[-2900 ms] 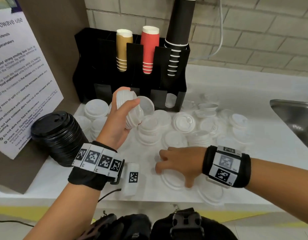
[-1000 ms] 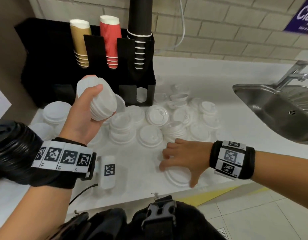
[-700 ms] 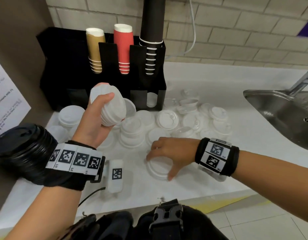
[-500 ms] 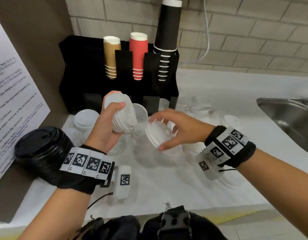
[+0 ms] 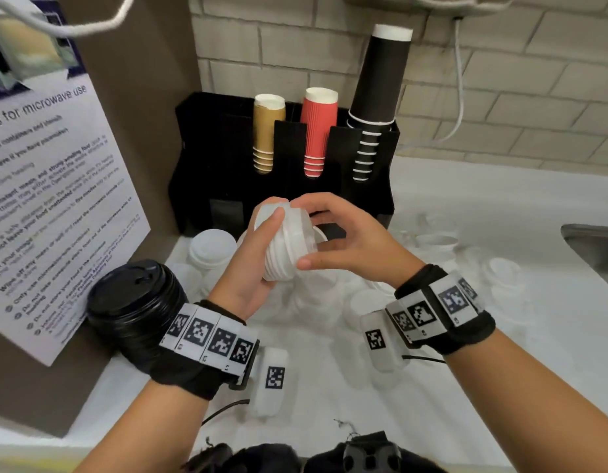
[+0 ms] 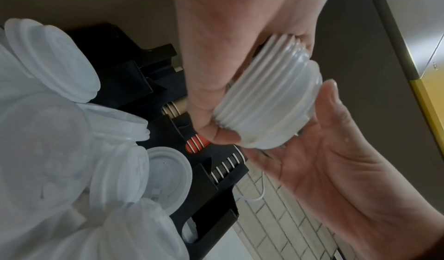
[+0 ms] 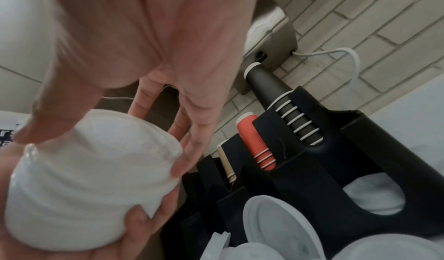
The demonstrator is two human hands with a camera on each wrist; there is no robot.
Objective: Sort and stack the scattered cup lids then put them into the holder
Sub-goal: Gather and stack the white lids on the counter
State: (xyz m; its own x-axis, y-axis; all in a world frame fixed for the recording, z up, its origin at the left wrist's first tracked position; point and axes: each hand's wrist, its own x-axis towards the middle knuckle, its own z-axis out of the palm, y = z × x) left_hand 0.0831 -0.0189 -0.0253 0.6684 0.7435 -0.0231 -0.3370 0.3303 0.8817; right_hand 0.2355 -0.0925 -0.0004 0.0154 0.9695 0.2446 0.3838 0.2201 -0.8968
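The left hand (image 5: pixel 251 268) is curled round a stack of white lids (image 5: pixel 284 244), thumb over its near side and fingers wrapped behind, holding it tilted above the white counter (image 5: pixel 500 206) at about the centre of the head view. The right hand (image 5: pixel 350 244) comes in from 3 o'clock and cups the open end of that same stack, its thumb lying along the underside and its fingertips (image 5: pixel 297 201) touching the top rim; from the right wrist view the fingers bend loosely round the outermost lid, so it grips the stack's end rather than resting flat. Whether the outermost lid is fully seated on the rest cannot be told. Below and behind the hands, loose white lids (image 5: pixel 212 247) lie scattered and in small piles across the counter from 9 o'clock to 3 o'clock of the stack. The black holder (image 5: pixel 227 158) stands at 12 o'clock against the brick wall, carrying a tan cup stack (image 5: pixel 266 131), a red cup stack (image 5: pixel 318 128) and a tall black cup stack (image 5: pixel 379 93) in its upper slots; a white lid shows through one lower cut-out in the right wrist view. A stack of black lids (image 5: pixel 135 302) lies on its side at 8 o'clock, just beside the left wristband. A steel sink (image 5: pixel 596 247) edges in at 3 o'clock, and a printed microwave notice (image 5: pixel 46 186) hangs at 9 o'clock.
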